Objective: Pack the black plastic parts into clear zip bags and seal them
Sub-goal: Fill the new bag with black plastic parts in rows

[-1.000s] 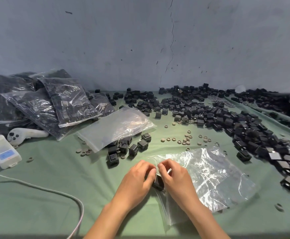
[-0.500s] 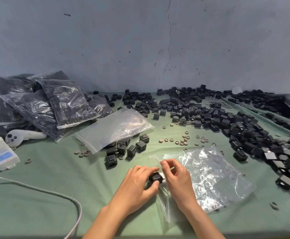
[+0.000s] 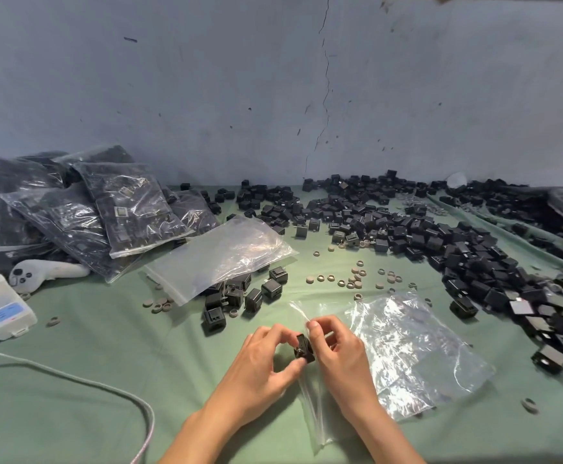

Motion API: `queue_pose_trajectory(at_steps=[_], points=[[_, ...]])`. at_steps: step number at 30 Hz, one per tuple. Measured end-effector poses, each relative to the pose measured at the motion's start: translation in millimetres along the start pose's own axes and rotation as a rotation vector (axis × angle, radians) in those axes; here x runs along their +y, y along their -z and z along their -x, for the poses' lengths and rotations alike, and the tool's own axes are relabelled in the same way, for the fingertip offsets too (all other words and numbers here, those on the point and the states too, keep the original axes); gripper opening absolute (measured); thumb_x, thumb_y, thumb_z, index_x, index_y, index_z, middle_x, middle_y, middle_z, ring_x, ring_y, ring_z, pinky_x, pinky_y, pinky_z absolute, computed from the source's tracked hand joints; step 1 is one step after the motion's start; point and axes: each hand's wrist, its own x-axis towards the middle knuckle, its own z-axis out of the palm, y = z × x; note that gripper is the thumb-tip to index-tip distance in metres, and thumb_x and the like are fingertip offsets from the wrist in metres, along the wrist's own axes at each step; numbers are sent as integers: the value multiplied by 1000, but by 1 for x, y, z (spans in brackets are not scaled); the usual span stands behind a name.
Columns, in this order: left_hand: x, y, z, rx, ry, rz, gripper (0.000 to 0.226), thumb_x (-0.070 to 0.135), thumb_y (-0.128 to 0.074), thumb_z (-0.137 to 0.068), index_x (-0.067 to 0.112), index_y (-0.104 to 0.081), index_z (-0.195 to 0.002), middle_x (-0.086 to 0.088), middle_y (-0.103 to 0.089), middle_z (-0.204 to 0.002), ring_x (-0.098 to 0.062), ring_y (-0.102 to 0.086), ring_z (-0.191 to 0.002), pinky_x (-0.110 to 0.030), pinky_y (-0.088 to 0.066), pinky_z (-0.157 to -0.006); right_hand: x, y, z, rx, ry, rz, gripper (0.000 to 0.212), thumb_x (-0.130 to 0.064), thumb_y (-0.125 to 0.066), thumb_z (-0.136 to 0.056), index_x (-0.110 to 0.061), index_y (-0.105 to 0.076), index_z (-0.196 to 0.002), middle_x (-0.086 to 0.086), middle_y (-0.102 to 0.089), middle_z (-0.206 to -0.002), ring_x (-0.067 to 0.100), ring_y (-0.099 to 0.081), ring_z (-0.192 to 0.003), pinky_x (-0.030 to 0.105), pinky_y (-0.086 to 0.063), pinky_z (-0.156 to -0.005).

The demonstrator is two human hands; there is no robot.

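L hand (image 3: 264, 361) fingers clamp black part (image 3: 303, 346), prob. light & rigid; R hand (image 3: 342, 354) pinches limp zip bag (image 3: 410, 349) at mouth edge.

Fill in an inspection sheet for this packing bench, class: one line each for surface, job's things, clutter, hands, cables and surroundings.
Surface: green cloth covering the table, wrinkled.
Job's things: one black part at the mouth of the clear zip bag, which lies flat; loose black parts heaped at right and rear; filled bags piled at left; empty bags beside them.
Clutter: grey rings scattered mid-table; white controller and white device at left.
Hands: left hand pinches the black part; right hand pinches the bag's edge.
Cables: white cable curving across the near left.
Surroundings: blue-grey wall, cracked and scuffed.
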Motion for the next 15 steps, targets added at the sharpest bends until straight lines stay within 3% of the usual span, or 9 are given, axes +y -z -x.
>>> queue_pose_trajectory(at_steps=[3, 5, 8, 12, 15], points=[[3, 1, -2, -2, -66, -188, 24, 59, -55, -87, 39, -51, -98, 27, -50, -113, 0, -43, -111, -23, -41, -95, 0, -1, 0, -7, 38, 49, 10, -27, -62, -99, -23, -67, -92, -7, -70, -79, 6, -66, -70, 25, -54, -65], [7, 2, 1, 18, -117, -323, 26, 56, -49, -91, 36, -57, -105, 20, -49, -116, -3, -43, -110, -22, -37, -95, -2, -2, 1, -7, 82, 70, 9, -25, -62, -99, -24, -66, -91, -7, -68, -79, 8, -65, -69, 23, -52, -64], [10, 4, 11, 77, -153, -329, 27, 51, -44, -97, 35, -60, -112, 19, -51, -111, -3, -46, -104, -21, -38, -91, -3, 3, 1, -18, 168, 123, 9, -22, -58, -101, -24, -66, -98, -13, -64, -88, 5, -63, -77, 20, -50, -71], [11, 12, 23, 34, -229, -332, 27, 42, -41, -101, 33, -62, -116, 21, -55, -115, -2, -49, -111, -19, -34, -95, 10, 22, -3, -29, 218, 364, 28, -24, -52, -103, -23, -63, -129, -11, -63, -122, 8, -58, -115, 31, -44, -102], [13, 12, 24, -49, -290, -381, 30, 39, -42, -100, 32, -60, -123, 18, -55, -126, -6, -47, -121, -21, -32, -102, 20, 31, 0, -282, 148, 498, 49, -51, -33, -104, -33, -45, -147, -15, -41, -153, 7, -34, -143, 35, -28, -119]])
